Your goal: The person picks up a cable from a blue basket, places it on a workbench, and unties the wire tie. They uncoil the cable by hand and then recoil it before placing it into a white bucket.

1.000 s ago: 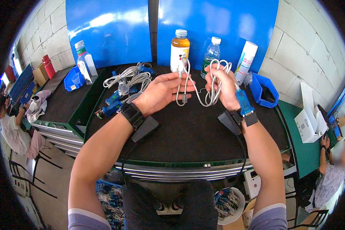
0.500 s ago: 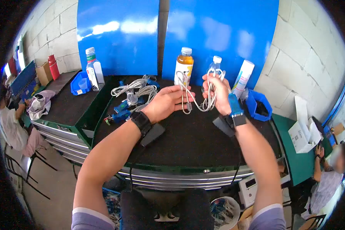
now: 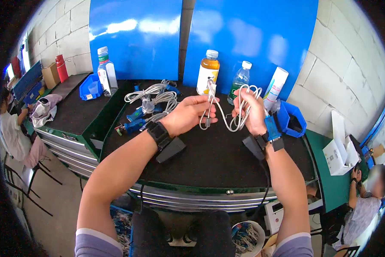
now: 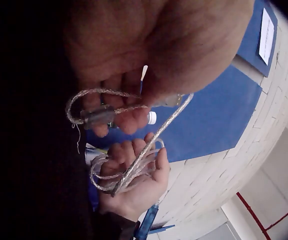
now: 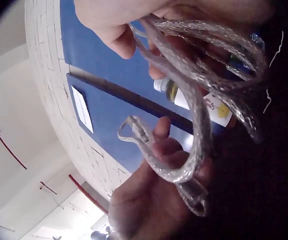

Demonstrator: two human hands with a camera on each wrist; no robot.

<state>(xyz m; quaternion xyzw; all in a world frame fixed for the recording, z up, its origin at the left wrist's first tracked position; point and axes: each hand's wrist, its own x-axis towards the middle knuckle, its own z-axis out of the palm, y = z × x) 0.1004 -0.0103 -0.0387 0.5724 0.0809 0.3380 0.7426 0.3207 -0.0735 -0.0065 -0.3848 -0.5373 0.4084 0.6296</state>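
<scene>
The left hand (image 3: pixel 187 115) pinches the plug end of a silvery cable (image 3: pixel 223 115) between thumb and fingers, its other fingers extended. A grey cylinder on the cable (image 4: pixel 99 117) lies against those fingers in the left wrist view. The right hand (image 3: pixel 254 112) holds several loops of the same cable, thumb over them; the loops (image 5: pixel 219 55) fill the upper part of the right wrist view. A blue connector (image 3: pixel 272 127) hangs over the right wrist. One cable span runs between the hands, above the black mat (image 3: pixel 209 158).
Coiled cables with blue connectors (image 3: pixel 156 100) lie left on the mat. Behind the hands stand a juice bottle (image 3: pixel 208 73), a green-labelled bottle (image 3: pixel 239 81) and a spray can (image 3: pixel 276 85). Blue bins (image 3: pixel 292 120) flank the workspace. A person (image 3: pixel 368 205) sits far right.
The hands and cable shift slightly within the head view as the view moves. The blue connector at the right wrist has swung a little. Both hands keep their hold on the cable.
</scene>
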